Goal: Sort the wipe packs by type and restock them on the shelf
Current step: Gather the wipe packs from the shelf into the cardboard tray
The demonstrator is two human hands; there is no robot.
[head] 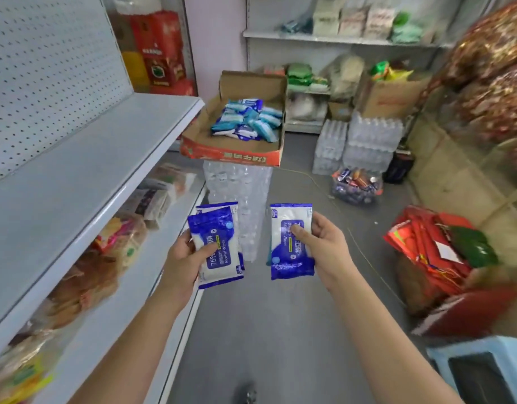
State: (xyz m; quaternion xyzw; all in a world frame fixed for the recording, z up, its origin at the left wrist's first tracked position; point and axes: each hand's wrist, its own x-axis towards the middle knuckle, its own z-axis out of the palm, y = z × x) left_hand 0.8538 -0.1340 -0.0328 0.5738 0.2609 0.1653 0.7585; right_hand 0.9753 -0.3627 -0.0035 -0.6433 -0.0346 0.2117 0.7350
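Wipe packs fill both of my hands in the head view. My left hand (pixel 187 255) is closed around two dark blue alcohol packs (pixel 217 247), stacked and fanned, long axes running away from me. My right hand (pixel 318 240) pinches one matching pack (pixel 292 240), thumb on its face, also lengthwise upright. The bare white shelf (pixel 85 158) lies to my left, just beside the left hand, so that hand seems nearer for placing. More packs, light and dark blue mixed, sit in the cardboard box (pixel 236 147) ahead.
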